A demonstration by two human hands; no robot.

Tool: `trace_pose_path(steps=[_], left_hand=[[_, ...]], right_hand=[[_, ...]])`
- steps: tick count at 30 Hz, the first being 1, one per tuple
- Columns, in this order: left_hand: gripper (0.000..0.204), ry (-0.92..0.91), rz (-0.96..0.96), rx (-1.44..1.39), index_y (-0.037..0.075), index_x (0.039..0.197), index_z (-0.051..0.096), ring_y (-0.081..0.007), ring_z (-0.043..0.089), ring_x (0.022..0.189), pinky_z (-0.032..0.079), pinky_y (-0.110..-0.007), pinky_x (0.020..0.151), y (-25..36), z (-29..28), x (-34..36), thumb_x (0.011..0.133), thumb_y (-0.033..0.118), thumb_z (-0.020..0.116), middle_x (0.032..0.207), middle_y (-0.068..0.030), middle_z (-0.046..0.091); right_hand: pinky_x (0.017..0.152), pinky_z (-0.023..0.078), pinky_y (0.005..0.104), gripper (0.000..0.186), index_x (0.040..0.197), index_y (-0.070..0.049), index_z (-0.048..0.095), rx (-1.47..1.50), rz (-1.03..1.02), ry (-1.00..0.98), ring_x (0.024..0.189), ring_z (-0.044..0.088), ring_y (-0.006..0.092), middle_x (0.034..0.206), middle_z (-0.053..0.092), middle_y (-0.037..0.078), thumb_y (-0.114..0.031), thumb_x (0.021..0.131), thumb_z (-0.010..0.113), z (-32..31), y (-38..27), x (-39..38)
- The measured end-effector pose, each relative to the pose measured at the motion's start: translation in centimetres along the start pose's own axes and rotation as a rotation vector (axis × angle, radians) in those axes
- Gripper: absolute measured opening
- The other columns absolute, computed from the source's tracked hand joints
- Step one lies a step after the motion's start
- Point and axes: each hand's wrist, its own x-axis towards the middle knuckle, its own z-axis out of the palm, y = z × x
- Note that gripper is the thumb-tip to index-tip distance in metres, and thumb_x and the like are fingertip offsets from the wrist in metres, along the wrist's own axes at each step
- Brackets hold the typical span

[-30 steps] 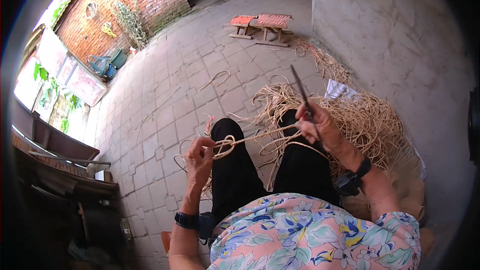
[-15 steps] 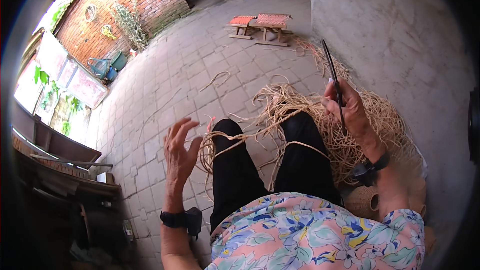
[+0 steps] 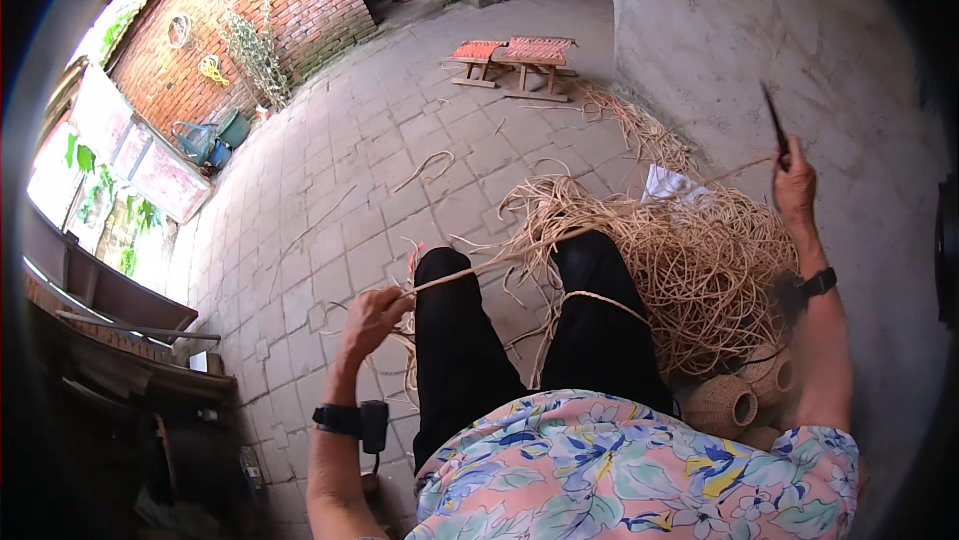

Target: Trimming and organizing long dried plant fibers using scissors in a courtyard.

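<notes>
My left hand, left of my left knee, is closed on a tan twisted rope. The rope runs above my knees and over the pile, seemingly up to my right hand. Raised on the far right, that hand grips a slim, dark, pointed tool, whose exact kind I cannot make out; a strand end also meets its fingers. A big heap of tan rope lies beside my right leg, partly over the knee. Another length of rope crosses my right thigh.
Round woven baskets sit by my right hip. A white cloth or bag lies on the heap. Two low stools with woven orange seats stand ahead. A concrete wall rises at right; a loose rope piece lies on the paving.
My left hand has gone from open to closed on the rope. My right hand has moved outward to the right with the tool, and the rope is stretched out straighter. The white cloth now shows.
</notes>
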Motion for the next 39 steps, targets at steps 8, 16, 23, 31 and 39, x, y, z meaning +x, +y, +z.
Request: trace_pose_path(steps=[8, 16, 23, 31, 39], left_hand=[[0.024, 0.026, -0.104, -0.227, 0.002, 0.090, 0.065, -0.0124, 0.057, 0.061, 0.044, -0.031, 0.058, 5.3, -1.6, -0.6, 0.088, 0.023, 0.052, 0.069, -0.0059, 0.057], [0.026, 0.216, -0.119, -0.274, 0.004, 0.093, 0.068, -0.0082, 0.053, 0.066, 0.044, -0.027, 0.061, 8.5, 0.9, 0.7, 0.090, 0.026, 0.055, 0.068, -0.0021, 0.055], [0.022, -0.024, 0.039, -0.333, 0.002, 0.095, 0.068, -0.0127, 0.054, 0.063, 0.044, -0.027, 0.060, 12.0, 4.2, -1.1, 0.091, 0.022, 0.058, 0.068, -0.0038, 0.057], [0.032, -0.056, 0.603, -0.015, 0.006, 0.106, 0.064, -0.0291, 0.056, 0.103, 0.044, -0.040, 0.087, 14.0, 4.2, -4.8, 0.077, 0.018, 0.071, 0.113, -0.0119, 0.059], [0.014, 0.317, -0.204, -0.381, -0.002, 0.088, 0.065, -0.0181, 0.065, 0.069, 0.049, -0.030, 0.064, 8.5, -1.3, -8.4, 0.084, 0.011, 0.062, 0.075, -0.0110, 0.066]], right_hand=[[0.058, 0.047, 0.0413, 0.041, 0.111, -0.009, 0.056, -0.065, 0.259, -0.406, 0.074, 0.064, 0.0321, 0.085, 0.066, 0.019, -0.043, 0.090, 0.056, 0.7, 7.3, -2.5], [0.074, 0.052, 0.0275, 0.037, 0.114, -0.001, 0.053, 1.288, 0.246, -1.346, 0.083, 0.062, 0.0155, 0.094, 0.062, 0.009, -0.027, 0.089, 0.058, 1.6, -14.5, -12.8], [0.083, 0.049, 0.0298, 0.040, 0.121, 0.001, 0.047, 1.589, 0.294, -1.559, 0.093, 0.060, 0.0169, 0.104, 0.062, 0.012, -0.031, 0.097, 0.046, 5.3, -23.7, -16.6], [0.065, 0.044, 0.0231, 0.032, 0.107, -0.007, 0.053, 1.706, 0.606, -1.308, 0.069, 0.053, 0.0093, 0.088, 0.061, 0.006, -0.037, 0.098, 0.046, 6.0, -21.2, -17.2], [0.066, 0.044, 0.0230, 0.038, 0.106, -0.007, 0.052, 1.638, 0.718, -1.144, 0.070, 0.053, 0.0096, 0.086, 0.061, 0.006, -0.043, 0.094, 0.052, 4.8, -16.4, -18.0]])
